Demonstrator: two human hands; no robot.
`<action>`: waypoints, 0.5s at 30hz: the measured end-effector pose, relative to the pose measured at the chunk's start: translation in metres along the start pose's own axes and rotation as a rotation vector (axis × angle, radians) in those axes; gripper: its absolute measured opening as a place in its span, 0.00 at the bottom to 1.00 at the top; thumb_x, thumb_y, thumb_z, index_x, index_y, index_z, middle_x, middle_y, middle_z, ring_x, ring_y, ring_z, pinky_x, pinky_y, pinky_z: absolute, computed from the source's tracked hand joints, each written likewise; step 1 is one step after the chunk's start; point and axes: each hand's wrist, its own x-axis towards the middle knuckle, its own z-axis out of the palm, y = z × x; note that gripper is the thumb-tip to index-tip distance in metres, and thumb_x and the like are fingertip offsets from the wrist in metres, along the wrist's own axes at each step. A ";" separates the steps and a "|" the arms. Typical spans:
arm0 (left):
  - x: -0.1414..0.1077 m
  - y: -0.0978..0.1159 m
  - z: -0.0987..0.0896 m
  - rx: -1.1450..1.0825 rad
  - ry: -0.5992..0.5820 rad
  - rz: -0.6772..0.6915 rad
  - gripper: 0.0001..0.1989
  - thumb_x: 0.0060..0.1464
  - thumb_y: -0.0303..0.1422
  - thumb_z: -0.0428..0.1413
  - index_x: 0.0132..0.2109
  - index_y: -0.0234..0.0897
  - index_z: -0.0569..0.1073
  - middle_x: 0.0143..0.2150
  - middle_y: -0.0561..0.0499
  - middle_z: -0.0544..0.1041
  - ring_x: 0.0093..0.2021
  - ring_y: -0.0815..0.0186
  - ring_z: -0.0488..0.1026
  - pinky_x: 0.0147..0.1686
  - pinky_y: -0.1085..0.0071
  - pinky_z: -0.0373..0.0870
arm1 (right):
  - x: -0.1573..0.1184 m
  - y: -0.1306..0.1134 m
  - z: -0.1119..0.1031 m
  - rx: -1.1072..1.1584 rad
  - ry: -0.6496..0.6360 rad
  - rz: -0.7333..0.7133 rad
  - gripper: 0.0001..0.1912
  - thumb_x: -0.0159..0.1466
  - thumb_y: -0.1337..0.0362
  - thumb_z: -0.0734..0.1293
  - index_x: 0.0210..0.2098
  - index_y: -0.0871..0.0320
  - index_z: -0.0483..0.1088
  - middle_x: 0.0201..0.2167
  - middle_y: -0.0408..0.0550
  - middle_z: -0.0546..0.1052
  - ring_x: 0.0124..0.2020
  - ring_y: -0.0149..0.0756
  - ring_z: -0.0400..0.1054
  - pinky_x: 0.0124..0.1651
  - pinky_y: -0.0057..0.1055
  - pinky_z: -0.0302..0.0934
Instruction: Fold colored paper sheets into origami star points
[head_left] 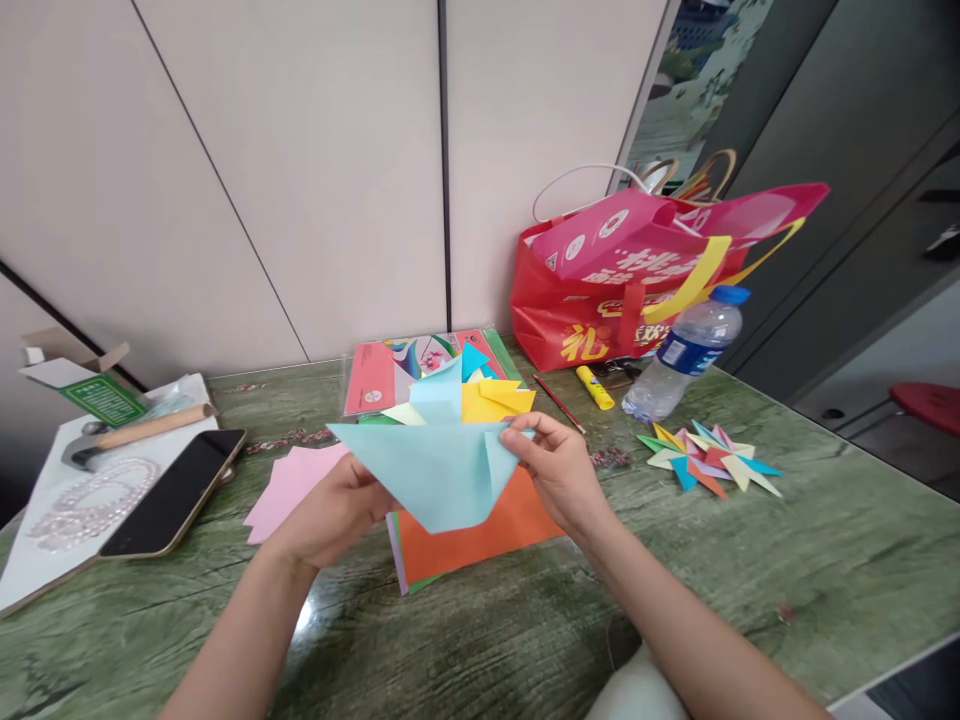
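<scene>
A sheet of light blue paper [431,470], partly folded, is held up in front of me between both hands. My left hand [341,505] grips its lower left side, with some fingers hidden behind the sheet. At the upper right corner, my right hand [555,465] pinches a small fold between thumb and fingers. Below and behind the blue paper lies a stack of coloured sheets with orange paper [480,535] on top. Yellow folded paper [495,400] sits just beyond, and pink paper [292,485] lies to the left.
On the right are folded paper stars [709,458], a water bottle [686,350], a glue stick [594,388] and a red bag [600,290]. A pencil [559,402] lies near the glue. To the left are a phone [176,490], a hammer [139,432] and a green box [90,385].
</scene>
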 end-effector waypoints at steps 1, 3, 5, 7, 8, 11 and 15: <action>0.001 0.001 -0.001 -0.039 0.057 -0.027 0.09 0.46 0.34 0.62 0.38 0.39 0.78 0.41 0.48 0.80 0.41 0.60 0.74 0.37 0.71 0.72 | 0.000 0.000 0.000 -0.027 -0.019 -0.010 0.14 0.43 0.61 0.76 0.25 0.58 0.69 0.27 0.41 0.73 0.23 0.26 0.61 0.27 0.25 0.57; 0.003 0.002 -0.001 -0.082 0.104 -0.107 0.12 0.48 0.37 0.60 0.41 0.39 0.78 0.41 0.47 0.80 0.38 0.62 0.75 0.33 0.74 0.71 | -0.002 0.000 0.001 -0.082 -0.070 -0.018 0.15 0.43 0.62 0.76 0.26 0.57 0.69 0.27 0.41 0.73 0.24 0.27 0.62 0.27 0.26 0.58; 0.004 0.003 0.000 -0.074 0.079 -0.185 0.16 0.49 0.42 0.58 0.40 0.36 0.78 0.39 0.45 0.80 0.34 0.64 0.75 0.30 0.75 0.70 | -0.004 -0.001 0.003 -0.123 -0.137 -0.006 0.17 0.42 0.63 0.76 0.29 0.57 0.69 0.26 0.41 0.73 0.26 0.30 0.64 0.28 0.27 0.60; 0.002 0.005 0.003 -0.041 0.033 -0.243 0.22 0.48 0.49 0.55 0.38 0.33 0.79 0.34 0.44 0.80 0.29 0.64 0.74 0.28 0.74 0.69 | -0.007 -0.002 0.005 -0.139 -0.206 0.003 0.20 0.42 0.64 0.76 0.33 0.56 0.67 0.26 0.41 0.73 0.27 0.31 0.67 0.30 0.28 0.61; 0.001 0.005 0.006 -0.013 0.008 -0.265 0.24 0.48 0.51 0.54 0.37 0.33 0.78 0.33 0.43 0.80 0.28 0.64 0.74 0.27 0.73 0.68 | -0.008 -0.001 0.007 -0.144 -0.237 -0.001 0.22 0.43 0.65 0.75 0.36 0.55 0.66 0.27 0.41 0.73 0.28 0.32 0.68 0.31 0.28 0.62; -0.001 0.006 0.018 0.076 -0.095 -0.289 0.26 0.48 0.52 0.52 0.39 0.32 0.77 0.30 0.43 0.79 0.28 0.62 0.74 0.26 0.71 0.66 | -0.011 0.000 0.009 -0.166 -0.302 -0.017 0.28 0.46 0.66 0.74 0.44 0.53 0.62 0.28 0.40 0.74 0.29 0.32 0.69 0.29 0.28 0.61; 0.001 0.002 0.034 0.339 -0.065 -0.207 0.17 0.45 0.45 0.58 0.30 0.32 0.76 0.22 0.52 0.72 0.22 0.69 0.65 0.21 0.76 0.56 | -0.013 0.001 0.009 -0.224 -0.335 -0.030 0.33 0.48 0.66 0.74 0.50 0.51 0.57 0.28 0.40 0.74 0.27 0.32 0.68 0.27 0.27 0.59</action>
